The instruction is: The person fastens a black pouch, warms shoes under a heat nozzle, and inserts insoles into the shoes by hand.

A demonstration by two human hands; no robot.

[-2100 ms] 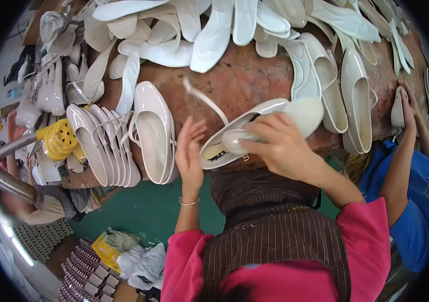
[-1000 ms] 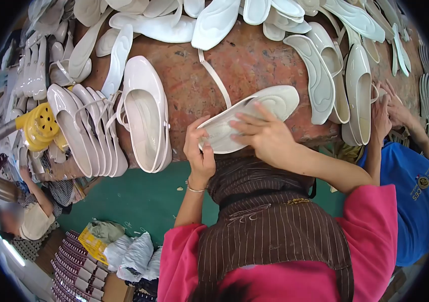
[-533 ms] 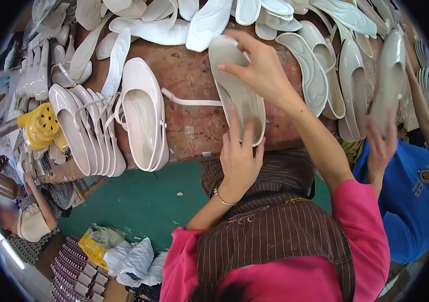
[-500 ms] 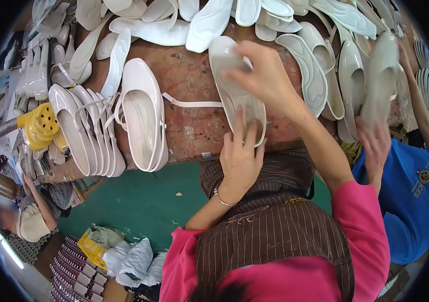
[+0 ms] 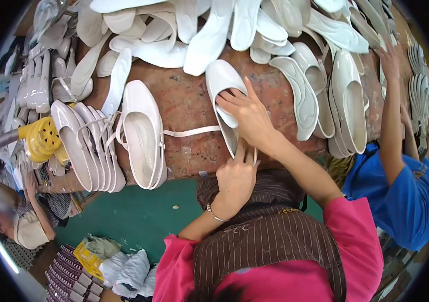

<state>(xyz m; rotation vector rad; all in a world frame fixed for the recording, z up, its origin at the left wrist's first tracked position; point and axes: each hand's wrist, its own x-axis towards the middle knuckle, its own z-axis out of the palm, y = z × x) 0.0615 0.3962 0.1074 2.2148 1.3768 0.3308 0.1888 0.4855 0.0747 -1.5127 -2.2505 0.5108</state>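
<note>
A glossy off-white shoe with a strap lies at the table's front edge, toe pointing away from me. My left hand is at its heel, fingers hooked into the back of the opening. The fingers of my right hand reach into the front of the shoe, their tips hidden under the toe part. Beneath that hand a white insole shows in part inside the shoe. Left of it stands another off-white shoe, with a thin strap stretching between the two.
Several nested shoes stand at the left beside a yellow perforated fitting on a metal pipe. White insoles are heaped across the back of the worn table. More shoes stand right, near a co-worker in blue.
My right hand has lowered from above the shoe into its opening. My left hand stays at the heel. The co-worker at right has set down a shoe and reaches toward the back.
</note>
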